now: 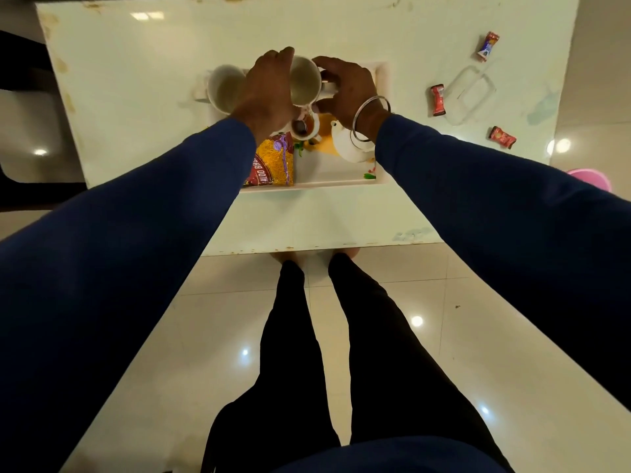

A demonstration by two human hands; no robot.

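An empty white mug [305,81] is held over a white tray [381,97] on the table. My left hand [264,92] wraps round its left side. My right hand [348,90], with a metal bangle on the wrist, grips the mug's handle side. A second white mug [225,88] stands at the tray's left end. Below the held mug sits a small cup of dark drink [302,126], beside a white teapot [350,145] and a yellow snack packet [273,162].
The white table [136,80] carries three small red wrapped sweets [437,100] and a clear plastic lid [473,93] on its right side. A pink tub [594,179] stands on the tiled floor at the right. My legs stand at the table's near edge.
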